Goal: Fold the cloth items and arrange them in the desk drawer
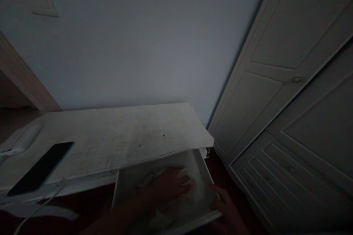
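A white drawer (202, 205) is pulled out from under the right part of the white desk (104, 128). My left hand (172, 183) reaches into it, its fingers over a pale crumpled cloth (182, 172) pressed against the drawer's bottom. Other pale crumpled material (160, 220) lies nearer the drawer front, dim and blurred. My right hand (224, 205) grips the drawer at its front right corner, thumb side up by the side wall. Its lower fingers are partly hidden in shadow.
A black phone (41, 169) lies on the desk's left side, near a white object (20, 139). A white cable (35, 209) hangs at the front left. The wardrobe (261, 117) stands close on the right, the wall (138, 44) behind. Small dark specks dot the desktop.
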Tool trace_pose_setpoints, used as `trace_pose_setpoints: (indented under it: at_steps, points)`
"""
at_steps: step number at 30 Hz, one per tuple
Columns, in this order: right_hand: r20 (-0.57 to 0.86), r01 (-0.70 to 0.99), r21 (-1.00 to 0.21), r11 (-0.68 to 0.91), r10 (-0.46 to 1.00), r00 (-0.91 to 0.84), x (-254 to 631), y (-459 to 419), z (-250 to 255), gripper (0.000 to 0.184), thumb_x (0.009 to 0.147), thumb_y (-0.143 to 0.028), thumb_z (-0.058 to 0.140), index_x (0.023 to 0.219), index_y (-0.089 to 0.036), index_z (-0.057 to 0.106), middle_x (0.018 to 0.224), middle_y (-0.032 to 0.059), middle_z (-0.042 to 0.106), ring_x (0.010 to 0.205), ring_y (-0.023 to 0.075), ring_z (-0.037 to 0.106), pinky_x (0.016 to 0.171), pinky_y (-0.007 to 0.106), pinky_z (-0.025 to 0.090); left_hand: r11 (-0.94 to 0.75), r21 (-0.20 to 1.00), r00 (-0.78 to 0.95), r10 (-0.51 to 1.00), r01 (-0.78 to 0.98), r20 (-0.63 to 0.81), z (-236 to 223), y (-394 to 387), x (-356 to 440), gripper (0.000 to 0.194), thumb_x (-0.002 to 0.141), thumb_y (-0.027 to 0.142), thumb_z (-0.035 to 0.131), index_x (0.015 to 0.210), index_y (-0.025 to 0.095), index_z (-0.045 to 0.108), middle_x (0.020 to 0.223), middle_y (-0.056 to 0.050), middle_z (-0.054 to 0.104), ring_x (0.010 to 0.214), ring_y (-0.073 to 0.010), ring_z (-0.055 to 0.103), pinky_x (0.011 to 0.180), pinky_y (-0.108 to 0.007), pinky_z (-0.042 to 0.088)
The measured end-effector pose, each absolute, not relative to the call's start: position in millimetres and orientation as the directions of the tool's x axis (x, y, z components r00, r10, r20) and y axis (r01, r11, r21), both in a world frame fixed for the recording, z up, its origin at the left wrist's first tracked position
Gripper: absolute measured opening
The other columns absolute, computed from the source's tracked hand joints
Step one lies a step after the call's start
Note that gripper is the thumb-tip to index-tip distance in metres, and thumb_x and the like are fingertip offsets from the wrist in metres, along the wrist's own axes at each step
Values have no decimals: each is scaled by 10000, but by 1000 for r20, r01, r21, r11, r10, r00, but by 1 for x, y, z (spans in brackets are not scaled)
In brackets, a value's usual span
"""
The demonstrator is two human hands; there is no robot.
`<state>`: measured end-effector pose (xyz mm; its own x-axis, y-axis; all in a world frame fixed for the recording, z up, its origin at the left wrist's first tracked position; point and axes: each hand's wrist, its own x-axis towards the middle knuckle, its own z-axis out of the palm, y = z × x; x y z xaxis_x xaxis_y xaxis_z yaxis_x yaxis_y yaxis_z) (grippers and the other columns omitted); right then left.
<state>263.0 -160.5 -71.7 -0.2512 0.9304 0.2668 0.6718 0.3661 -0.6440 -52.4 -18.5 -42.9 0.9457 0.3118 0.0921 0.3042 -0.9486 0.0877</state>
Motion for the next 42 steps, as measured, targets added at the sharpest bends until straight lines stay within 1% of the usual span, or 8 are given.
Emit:
trace_pose_setpoints:
  at_steps: [8,17,24,28,31,34,37,42]
  points:
    - [276,679,-635,368,929,-246,259,-161,-58,282,912,-547,733,1042,-298,713,1517,132,548,1314,362,604,1002,464,571,-892,152,887,444,425,129,-26,16,25,343,1046,347,539,1374,301,625,1506,-58,606,1469,-368,408,1099,-546,436]
    - [275,717,-606,343,937,-216,251,-160,-45,331,893,-585,760,958,-264,709,1504,135,551,1306,343,598,1020,433,559,-817,206,827,560,539,57,-8,26,-7,427,928,356,675,1348,286,632,1452,-86,583,1369,-331,506,1087,-459,479]
    - [291,707,-603,369,927,-236,247,-156,-38,468,874,-651,772,1142,-269,736,1551,151,520,1378,355,549,1093,483,516,-727,215,748,664,652,-23,11,1,-61,545,959,449,628,1468,264,561,1565,-121,514,1441,-352,448,1209,-522,379]
    - [364,679,-599,424,900,-241,244,-153,-38,455,897,-611,768,1186,-261,727,1567,151,509,1398,346,529,1124,502,486,-717,224,751,644,660,-148,26,-26,-112,786,804,613,763,1482,264,571,1569,-144,528,1431,-417,471,1154,-605,433]
    - [397,663,-598,450,885,-242,242,-151,-40,463,887,-612,776,1177,-254,735,1551,151,530,1397,347,530,1140,510,471,-670,211,693,620,711,-367,27,-40,-154,1013,708,645,800,1603,353,427,1730,-128,330,1550,-484,300,1147,-686,404]
    - [413,667,-584,462,877,-246,242,-149,-42,498,869,-636,784,1190,-259,737,1528,156,550,1378,349,550,1118,504,494,-680,180,663,561,711,-496,20,-46,-178,1200,637,596,867,1668,333,314,1783,-160,185,1572,-519,244,1193,-680,347]
    - [436,680,-560,473,866,-244,244,-150,-45,530,868,-656,775,1220,-262,731,1512,168,558,1367,353,562,1095,507,517,-741,126,706,554,660,-441,11,-51,-173,1137,648,513,883,1646,343,367,1782,-163,192,1557,-569,241,1126,-724,411]
    - [440,705,-537,464,867,-236,247,-154,-47,553,871,-670,769,1269,-290,719,1510,157,558,1347,346,584,1066,495,552,-871,172,872,406,460,-272,7,-50,-139,887,708,328,822,1531,404,499,1715,-64,391,1530,-563,313,1057,-724,489]
